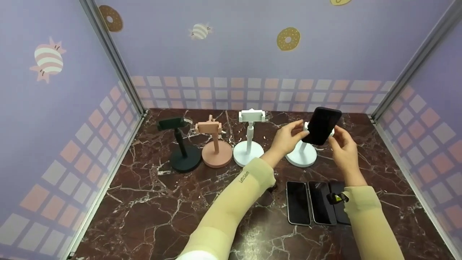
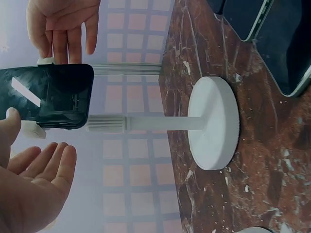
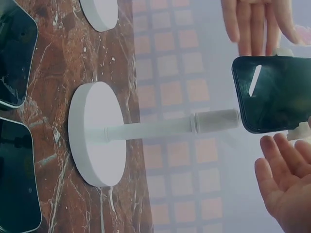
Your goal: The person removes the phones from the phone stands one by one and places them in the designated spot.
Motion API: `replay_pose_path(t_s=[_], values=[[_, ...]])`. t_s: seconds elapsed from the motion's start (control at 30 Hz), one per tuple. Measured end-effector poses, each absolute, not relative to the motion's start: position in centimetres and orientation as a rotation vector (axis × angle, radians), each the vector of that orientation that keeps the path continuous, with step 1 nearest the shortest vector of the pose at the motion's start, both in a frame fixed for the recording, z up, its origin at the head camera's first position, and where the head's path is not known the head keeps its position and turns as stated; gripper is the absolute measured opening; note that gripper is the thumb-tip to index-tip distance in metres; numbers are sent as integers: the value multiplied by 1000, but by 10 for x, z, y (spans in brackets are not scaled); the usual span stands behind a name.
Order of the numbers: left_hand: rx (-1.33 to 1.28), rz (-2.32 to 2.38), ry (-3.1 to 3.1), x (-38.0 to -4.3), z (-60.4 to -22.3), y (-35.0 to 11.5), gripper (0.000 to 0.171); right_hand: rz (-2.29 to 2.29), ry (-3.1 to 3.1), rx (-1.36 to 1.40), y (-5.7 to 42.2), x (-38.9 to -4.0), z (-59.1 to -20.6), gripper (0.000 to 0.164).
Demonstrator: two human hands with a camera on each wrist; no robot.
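Observation:
A black smartphone [image 1: 322, 126] sits upright and tilted in the clamp of a white phone stand [image 1: 301, 155], its dark screen facing me. My left hand [image 1: 287, 138] is at the phone's left edge, its thumb [image 2: 11, 119] against the front and the other fingers loosely bent below the clamp. At the opposite edge, my right hand [image 1: 344, 148] has relaxed fingers [image 3: 279, 150] beside the white clamp jaw. Both palms are bare. The wrist views show the stand's round base [image 2: 211, 124] standing on the table and its post rising to the phone.
Black [image 1: 184, 159], pink [image 1: 217, 154] and white [image 1: 248, 153] phone stands line up to the left, with nothing in their clamps. Several dark phones [image 1: 298, 203] lie side by side in front, partly under the right forearm. Walls enclose the marble-patterned table [image 1: 144, 216].

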State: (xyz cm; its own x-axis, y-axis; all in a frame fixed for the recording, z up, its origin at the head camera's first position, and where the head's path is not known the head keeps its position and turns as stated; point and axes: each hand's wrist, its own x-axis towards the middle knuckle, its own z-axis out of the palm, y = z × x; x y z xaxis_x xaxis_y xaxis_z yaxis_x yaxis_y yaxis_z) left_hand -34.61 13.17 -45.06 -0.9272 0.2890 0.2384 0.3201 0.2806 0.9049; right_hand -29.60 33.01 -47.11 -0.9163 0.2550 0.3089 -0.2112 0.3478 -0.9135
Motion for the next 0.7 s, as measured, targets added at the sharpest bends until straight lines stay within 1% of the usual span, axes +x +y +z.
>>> replay_pose_path(t_s=[0.23,0.53,0.7], values=[[-590,-1655,-2539,-346,-446,140,45,1585,-2135,-18,329,-300,-474,40],[-566,-1738,-2402,-350,-452,142,29,1569,-2088,-15,325,-303,-477,35],[-578,-1760,-2331,-352,-454,141,28,1599,-2049,22,322,-304,-477,34]])
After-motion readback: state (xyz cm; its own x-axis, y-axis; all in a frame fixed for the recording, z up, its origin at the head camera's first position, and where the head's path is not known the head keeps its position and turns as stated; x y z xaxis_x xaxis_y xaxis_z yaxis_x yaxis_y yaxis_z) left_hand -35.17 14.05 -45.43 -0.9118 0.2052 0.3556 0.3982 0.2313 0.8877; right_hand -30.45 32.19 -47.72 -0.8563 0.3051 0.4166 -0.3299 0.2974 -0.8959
